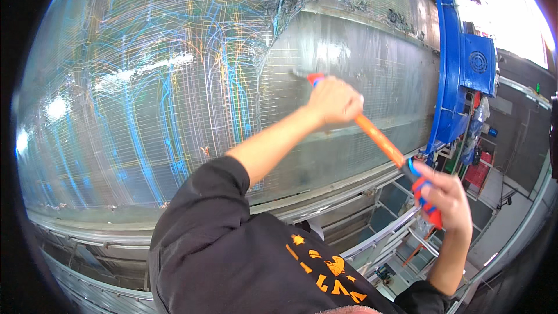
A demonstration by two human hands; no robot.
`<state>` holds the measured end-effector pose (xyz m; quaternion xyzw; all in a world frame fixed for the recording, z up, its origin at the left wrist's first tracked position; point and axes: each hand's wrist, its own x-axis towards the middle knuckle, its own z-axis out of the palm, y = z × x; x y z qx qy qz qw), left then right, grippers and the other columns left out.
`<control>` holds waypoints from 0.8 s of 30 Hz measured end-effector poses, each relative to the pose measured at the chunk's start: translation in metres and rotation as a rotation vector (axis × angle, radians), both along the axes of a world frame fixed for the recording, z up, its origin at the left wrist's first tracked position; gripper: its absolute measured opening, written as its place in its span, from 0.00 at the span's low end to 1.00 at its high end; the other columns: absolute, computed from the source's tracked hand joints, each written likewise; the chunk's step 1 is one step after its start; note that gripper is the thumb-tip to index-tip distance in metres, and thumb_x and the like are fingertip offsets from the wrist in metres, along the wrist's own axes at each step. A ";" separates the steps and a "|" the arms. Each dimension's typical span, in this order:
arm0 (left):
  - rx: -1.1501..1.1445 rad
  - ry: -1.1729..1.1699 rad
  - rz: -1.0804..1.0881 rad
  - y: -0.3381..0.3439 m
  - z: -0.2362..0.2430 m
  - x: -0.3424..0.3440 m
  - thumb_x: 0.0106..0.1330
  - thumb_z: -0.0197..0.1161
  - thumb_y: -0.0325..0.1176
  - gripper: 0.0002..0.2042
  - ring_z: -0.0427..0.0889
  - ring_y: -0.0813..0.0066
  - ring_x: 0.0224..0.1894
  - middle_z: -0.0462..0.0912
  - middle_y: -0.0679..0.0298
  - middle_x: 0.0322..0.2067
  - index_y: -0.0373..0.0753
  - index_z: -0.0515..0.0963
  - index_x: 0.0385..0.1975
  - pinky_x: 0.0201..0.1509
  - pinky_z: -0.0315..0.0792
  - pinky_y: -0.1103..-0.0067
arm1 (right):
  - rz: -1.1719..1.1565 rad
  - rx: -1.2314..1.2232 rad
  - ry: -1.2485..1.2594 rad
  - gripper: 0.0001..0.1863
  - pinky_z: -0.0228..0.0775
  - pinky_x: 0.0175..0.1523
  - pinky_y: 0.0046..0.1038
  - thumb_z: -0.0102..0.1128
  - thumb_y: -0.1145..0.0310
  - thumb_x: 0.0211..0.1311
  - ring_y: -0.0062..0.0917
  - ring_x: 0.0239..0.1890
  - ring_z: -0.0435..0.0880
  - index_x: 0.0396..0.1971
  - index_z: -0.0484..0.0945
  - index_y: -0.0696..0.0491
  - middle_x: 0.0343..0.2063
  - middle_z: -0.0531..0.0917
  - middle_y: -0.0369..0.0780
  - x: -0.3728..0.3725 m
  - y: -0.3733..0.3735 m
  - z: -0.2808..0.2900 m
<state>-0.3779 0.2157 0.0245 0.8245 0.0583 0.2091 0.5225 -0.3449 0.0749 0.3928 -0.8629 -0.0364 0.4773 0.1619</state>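
Observation:
A long-handled scraper [381, 139] with an orange shaft slants across the middle, its thin blade end blurred over a large shiny grey surface. My left hand [336, 100] is closed around the shaft near the blade end. Lower right, my right hand [444, 197] grips the red and blue handle end. Left of the blade, a clear film [145, 99] streaked with blue, orange and white lines covers the surface. Crumpled film [283, 1] bunches along its ragged edge, and a smoother grey stretch [360, 52] shows right of it. Whether the blade touches the surface, I cannot tell.
A blue metal beam [444, 70] and a blue box with a round vent [479, 62] border the surface at right. Metal rails [325, 195] run along the near edge. A red crate [481, 170] and other items stand beyond, at lower right.

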 end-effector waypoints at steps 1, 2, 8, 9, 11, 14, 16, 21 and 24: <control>-0.018 -0.045 0.012 -0.006 0.009 -0.002 0.62 0.56 0.45 0.15 0.85 0.53 0.27 0.83 0.60 0.21 0.47 0.79 0.16 0.33 0.75 0.58 | 0.054 -0.052 -0.062 0.27 0.73 0.37 0.22 0.64 0.68 0.66 0.16 0.30 0.81 0.65 0.81 0.57 0.30 0.86 0.36 -0.007 -0.010 0.008; -0.032 -0.071 0.024 -0.006 0.009 -0.008 0.62 0.57 0.44 0.15 0.85 0.54 0.27 0.83 0.60 0.20 0.47 0.79 0.15 0.33 0.75 0.58 | 0.047 -0.029 -0.048 0.28 0.72 0.38 0.22 0.65 0.68 0.66 0.15 0.30 0.80 0.66 0.80 0.56 0.29 0.86 0.35 -0.010 -0.020 0.002; 0.074 -0.170 0.319 0.158 -0.019 0.020 0.64 0.51 0.43 0.16 0.82 0.50 0.25 0.82 0.59 0.20 0.47 0.81 0.18 0.28 0.72 0.60 | 0.191 0.091 -0.103 0.25 0.68 0.25 0.20 0.65 0.64 0.69 0.12 0.19 0.75 0.64 0.82 0.56 0.26 0.84 0.36 0.034 0.127 -0.036; 0.036 -0.200 0.342 0.170 -0.019 0.029 0.64 0.51 0.44 0.16 0.81 0.48 0.25 0.81 0.57 0.20 0.45 0.78 0.17 0.28 0.71 0.59 | 0.195 0.156 -0.053 0.25 0.65 0.22 0.20 0.65 0.63 0.70 0.12 0.16 0.73 0.64 0.81 0.55 0.26 0.83 0.35 0.047 0.143 -0.031; 0.085 -0.184 0.385 0.186 -0.020 0.038 0.66 0.50 0.46 0.19 0.82 0.47 0.26 0.81 0.56 0.20 0.44 0.79 0.18 0.30 0.71 0.59 | 0.189 0.218 0.006 0.25 0.62 0.19 0.20 0.63 0.61 0.73 0.12 0.14 0.71 0.66 0.80 0.54 0.25 0.81 0.34 0.058 0.150 -0.027; 0.095 -0.092 0.303 0.149 -0.024 0.047 0.66 0.53 0.46 0.18 0.82 0.46 0.28 0.83 0.55 0.23 0.40 0.78 0.20 0.31 0.73 0.58 | 0.119 0.204 -0.055 0.27 0.65 0.22 0.20 0.64 0.60 0.72 0.13 0.18 0.74 0.67 0.79 0.54 0.29 0.82 0.36 0.040 0.086 -0.045; 0.129 -0.024 0.155 0.092 -0.025 0.039 0.68 0.53 0.48 0.20 0.84 0.47 0.28 0.83 0.55 0.22 0.42 0.81 0.20 0.32 0.74 0.56 | 0.160 0.238 0.012 0.34 0.71 0.31 0.22 0.70 0.59 0.67 0.17 0.26 0.79 0.70 0.75 0.55 0.35 0.84 0.37 0.036 0.021 -0.042; 0.146 -0.144 -0.013 -0.038 -0.001 -0.012 0.71 0.60 0.52 0.23 0.78 0.57 0.25 0.75 0.63 0.18 0.46 0.74 0.15 0.33 0.67 0.63 | -0.018 0.251 -0.188 0.26 0.73 0.27 0.22 0.64 0.74 0.62 0.17 0.23 0.81 0.61 0.80 0.64 0.34 0.85 0.39 -0.009 -0.099 -0.022; 0.068 -0.168 -0.030 -0.044 -0.010 -0.014 0.65 0.62 0.49 0.20 0.78 0.56 0.23 0.75 0.61 0.17 0.46 0.73 0.15 0.31 0.67 0.61 | -0.043 0.163 -0.227 0.22 0.71 0.28 0.19 0.65 0.75 0.61 0.15 0.24 0.80 0.57 0.83 0.62 0.36 0.86 0.39 -0.032 -0.097 -0.023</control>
